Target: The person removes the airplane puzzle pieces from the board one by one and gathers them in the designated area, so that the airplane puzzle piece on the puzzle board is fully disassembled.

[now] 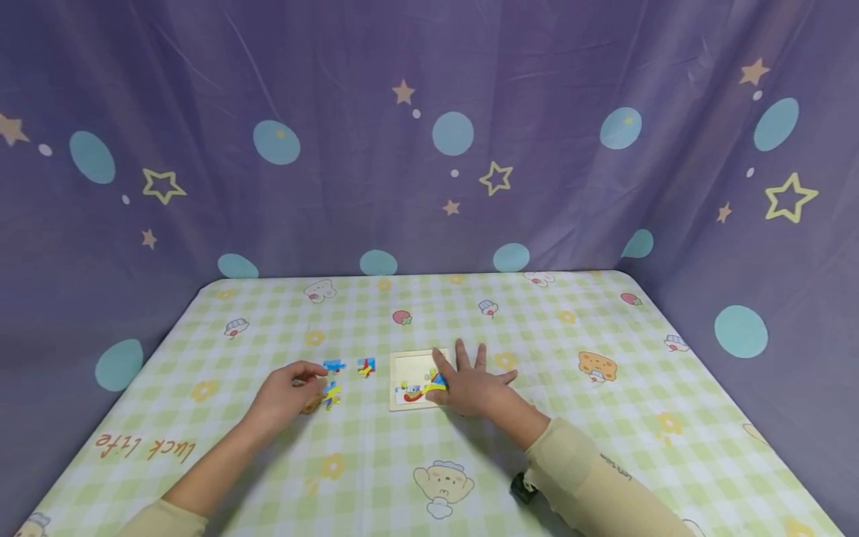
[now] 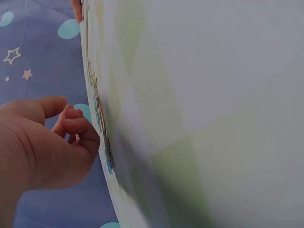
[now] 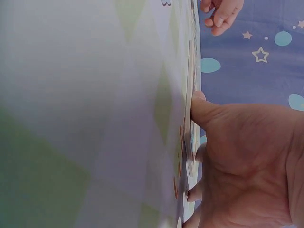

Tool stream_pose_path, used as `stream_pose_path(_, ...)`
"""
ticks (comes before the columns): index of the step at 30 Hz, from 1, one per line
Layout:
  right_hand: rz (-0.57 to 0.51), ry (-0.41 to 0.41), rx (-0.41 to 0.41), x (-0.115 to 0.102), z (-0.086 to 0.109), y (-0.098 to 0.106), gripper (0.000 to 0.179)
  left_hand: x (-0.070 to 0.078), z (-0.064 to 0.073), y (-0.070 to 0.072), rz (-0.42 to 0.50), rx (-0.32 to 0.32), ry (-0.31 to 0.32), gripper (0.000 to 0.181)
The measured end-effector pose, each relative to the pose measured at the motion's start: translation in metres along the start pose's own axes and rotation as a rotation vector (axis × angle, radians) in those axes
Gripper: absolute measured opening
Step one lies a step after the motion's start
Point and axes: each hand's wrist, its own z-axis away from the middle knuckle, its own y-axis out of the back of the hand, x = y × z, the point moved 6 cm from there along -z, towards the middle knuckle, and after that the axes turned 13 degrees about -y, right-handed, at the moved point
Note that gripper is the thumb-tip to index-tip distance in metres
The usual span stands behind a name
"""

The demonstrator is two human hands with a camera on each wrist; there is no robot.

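Observation:
A shallow wooden puzzle tray point(image 1: 393, 382) lies flat on the table, with colourful jigsaw pieces point(image 1: 411, 393) along its near side. My right hand point(image 1: 473, 385) lies over the tray's right part with fingers spread, thumb on the tray side, hiding what is beneath. In the right wrist view, the right hand point(image 3: 247, 156) touches the tray's edge point(image 3: 189, 95). Just left of loose pieces, a blue piece point(image 1: 333, 365) and a yellow-blue piece point(image 1: 331, 393), is my left hand point(image 1: 285, 394). The left wrist view shows the left hand point(image 2: 52, 142) with fingers loosely curled, nothing visible between them.
Between the left hand and the tray lies a blue, red and yellow piece point(image 1: 366, 367). A green-and-white checked cloth point(image 1: 376, 462) covers the table. A purple curtain point(image 1: 349, 201) with stars hangs behind and at both sides. Near the right sleeve is a dark object point(image 1: 522, 488).

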Motion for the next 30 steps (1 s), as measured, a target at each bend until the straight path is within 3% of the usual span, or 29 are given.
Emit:
stream_pose_path(9,-0.033,-0.068,-0.004,0.007,-0.004,-0.003,0.093,0.0,-0.004,-0.009,0.175,0.006,0.055,0.028)
stream_pose_path(18,-0.014,-0.072,-0.001,0.007,-0.004,-0.003,0.094,0.012,-0.007,-0.018,0.181,-0.005,0.047,0.029)
stream_pose_path(30,0.002,-0.072,-0.003,0.005,-0.006,-0.004,0.093,0.031,-0.02,-0.048,0.218,-0.021,0.03,0.023)
